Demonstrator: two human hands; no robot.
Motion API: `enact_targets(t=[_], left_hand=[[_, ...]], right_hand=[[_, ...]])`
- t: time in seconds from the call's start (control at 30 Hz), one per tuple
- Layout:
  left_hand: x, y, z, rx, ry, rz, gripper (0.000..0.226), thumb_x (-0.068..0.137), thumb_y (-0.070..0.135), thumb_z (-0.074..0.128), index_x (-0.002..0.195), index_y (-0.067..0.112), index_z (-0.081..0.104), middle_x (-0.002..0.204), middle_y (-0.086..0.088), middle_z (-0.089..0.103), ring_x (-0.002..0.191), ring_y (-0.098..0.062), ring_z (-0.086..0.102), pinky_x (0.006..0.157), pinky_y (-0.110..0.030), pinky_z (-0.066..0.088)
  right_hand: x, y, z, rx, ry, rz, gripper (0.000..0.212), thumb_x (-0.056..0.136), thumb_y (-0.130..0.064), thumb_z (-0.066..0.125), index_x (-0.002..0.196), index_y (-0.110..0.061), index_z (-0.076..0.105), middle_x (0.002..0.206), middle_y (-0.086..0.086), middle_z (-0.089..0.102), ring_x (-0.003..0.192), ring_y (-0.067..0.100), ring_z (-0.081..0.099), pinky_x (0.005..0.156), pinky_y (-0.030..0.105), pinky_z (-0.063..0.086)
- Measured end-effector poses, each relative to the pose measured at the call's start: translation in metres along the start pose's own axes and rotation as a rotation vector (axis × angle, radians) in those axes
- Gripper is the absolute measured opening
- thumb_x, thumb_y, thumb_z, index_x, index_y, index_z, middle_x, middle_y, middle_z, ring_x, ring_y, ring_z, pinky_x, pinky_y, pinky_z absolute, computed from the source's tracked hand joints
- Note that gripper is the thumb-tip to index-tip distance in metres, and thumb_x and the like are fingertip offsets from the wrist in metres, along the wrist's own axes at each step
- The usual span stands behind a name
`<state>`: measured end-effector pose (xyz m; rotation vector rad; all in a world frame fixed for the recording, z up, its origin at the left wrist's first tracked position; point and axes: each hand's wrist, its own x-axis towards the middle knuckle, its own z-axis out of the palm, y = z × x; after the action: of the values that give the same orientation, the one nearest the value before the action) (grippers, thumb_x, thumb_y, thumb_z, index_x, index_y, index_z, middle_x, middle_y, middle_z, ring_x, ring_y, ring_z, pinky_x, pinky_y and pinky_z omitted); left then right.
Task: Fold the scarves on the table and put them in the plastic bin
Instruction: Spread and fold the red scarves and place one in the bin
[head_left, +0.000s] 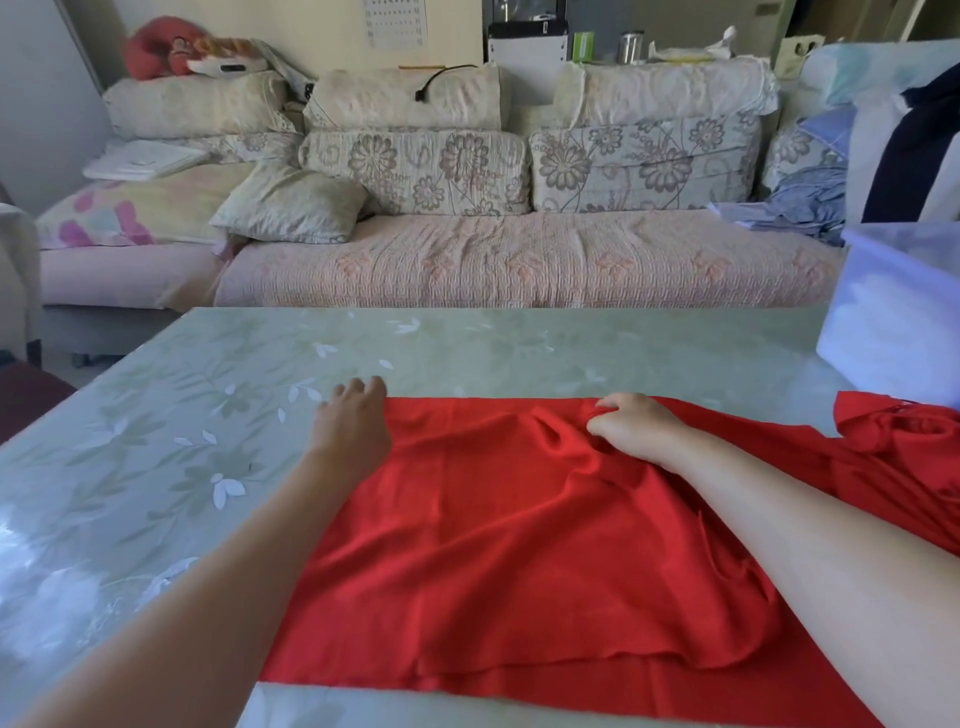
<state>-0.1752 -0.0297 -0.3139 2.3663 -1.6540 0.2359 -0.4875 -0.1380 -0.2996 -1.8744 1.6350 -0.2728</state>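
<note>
1. Red scarf (519, 545) lies spread on the table (156, 441), filling the centre and lower right of the frame; its right end is crumpled.
2. Left hand (353, 426) is at the scarf's upper-left corner, fingers bent; cannot tell whether it pinches the cloth.
3. Right hand (634, 426), centre right, has curled fingers pinching a bunched fold of the scarf.
4. Plastic bin (898, 322) stands at the right edge, near the crumpled end.

Both bare forearms stretch forward, well apart, sleeves nowhere in sight. The left hand (353, 423) lies knuckles up, fingers curled down on the far corner of the red scarf (493, 545). The right hand (636, 428) is fisted around a bunched fold of the same cloth, its forearm resting across it.
</note>
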Motion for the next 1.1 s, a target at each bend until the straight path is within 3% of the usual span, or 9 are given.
enact_targets(t=[0.1,0.2,0.33,0.47,0.57,0.7,0.8,1.0,1.1], left_hand=[[0.011,0.005,0.024,-0.211,-0.001,0.15,0.039,0.087,0.002,0.046,0.124,0.009,0.055,0.121,-0.011,0.057,0.116,-0.033,0.05,0.092,-0.042,0.043],[0.008,0.001,0.048,-0.323,0.064,0.158,0.038,0.097,0.016,0.041,0.133,0.009,0.05,0.132,-0.009,0.055,0.125,-0.031,0.047,0.107,-0.038,0.032],[0.009,-0.003,0.058,-0.353,0.032,0.078,0.047,0.099,0.029,0.045,0.145,0.019,0.041,0.149,-0.002,0.043,0.139,-0.023,0.035,0.115,-0.041,0.029],[0.011,-0.004,0.058,-0.192,-0.191,0.052,0.057,0.099,0.049,0.031,0.154,0.035,0.022,0.162,0.006,0.019,0.15,-0.013,0.01,0.122,-0.037,0.009],[0.016,0.0,0.052,-0.074,-0.324,0.03,0.059,0.099,0.053,0.024,0.155,0.039,0.011,0.165,0.004,0.002,0.151,-0.014,-0.003,0.122,-0.04,-0.002],[0.029,0.01,0.045,0.076,-0.333,-0.013,0.062,0.099,0.047,0.022,0.156,0.025,0.014,0.164,-0.001,0.008,0.15,-0.022,0.003,0.121,-0.047,0.0],[0.031,0.012,0.057,0.029,-0.309,-0.044,0.068,0.099,0.049,0.02,0.157,0.015,0.01,0.165,-0.003,0.003,0.151,-0.019,-0.001,0.122,-0.043,-0.001],[0.035,0.008,0.069,-0.016,-0.283,-0.093,0.074,0.097,0.058,0.02,0.157,0.017,0.007,0.165,-0.002,0.0,0.151,-0.019,-0.005,0.122,-0.044,-0.002],[0.033,0.013,0.067,0.046,-0.24,-0.088,0.072,0.098,0.058,0.018,0.156,0.016,0.012,0.164,-0.005,0.004,0.151,-0.022,-0.004,0.121,-0.048,-0.004]], right_hand=[[0.006,0.002,0.003,0.007,0.014,-0.033,0.01,0.073,-0.022,0.065,0.066,-0.017,0.062,0.057,-0.004,0.062,0.056,0.017,0.059,0.049,0.024,0.036],[0.017,0.011,-0.004,0.034,0.22,-0.053,0.011,0.072,-0.01,0.066,0.065,-0.016,0.06,0.062,-0.003,0.062,0.067,0.021,0.061,0.051,0.022,0.036],[0.029,0.035,-0.021,0.009,0.545,0.108,0.014,0.079,-0.008,0.059,0.085,-0.019,0.065,0.097,0.006,0.068,0.102,0.031,0.063,0.077,0.029,0.045],[0.037,0.058,-0.021,-0.105,0.429,0.208,0.039,0.082,-0.012,0.056,0.118,-0.024,0.066,0.125,0.005,0.065,0.119,0.03,0.058,0.097,0.035,0.048],[0.038,0.059,-0.025,-0.252,0.398,0.192,0.034,0.081,-0.02,0.06,0.11,-0.03,0.074,0.126,0.006,0.062,0.12,0.032,0.054,0.102,0.038,0.047],[0.044,0.057,-0.025,-0.173,0.488,0.052,0.006,0.083,-0.032,0.069,0.088,-0.029,0.071,0.112,0.006,0.064,0.112,0.032,0.056,0.095,0.037,0.047],[0.053,0.061,-0.029,-0.033,0.553,-0.001,0.014,0.085,-0.037,0.071,0.085,-0.025,0.064,0.099,0.006,0.071,0.102,0.033,0.064,0.084,0.037,0.049],[0.068,0.077,-0.019,-0.556,0.604,-0.008,0.034,0.091,-0.052,0.062,0.107,-0.022,0.064,0.109,0.005,0.068,0.108,0.03,0.061,0.091,0.04,0.039],[0.067,0.074,-0.02,-0.687,0.706,-0.118,0.036,0.082,-0.039,0.072,0.111,-0.022,0.06,0.111,0.007,0.059,0.107,0.03,0.054,0.089,0.042,0.038]])
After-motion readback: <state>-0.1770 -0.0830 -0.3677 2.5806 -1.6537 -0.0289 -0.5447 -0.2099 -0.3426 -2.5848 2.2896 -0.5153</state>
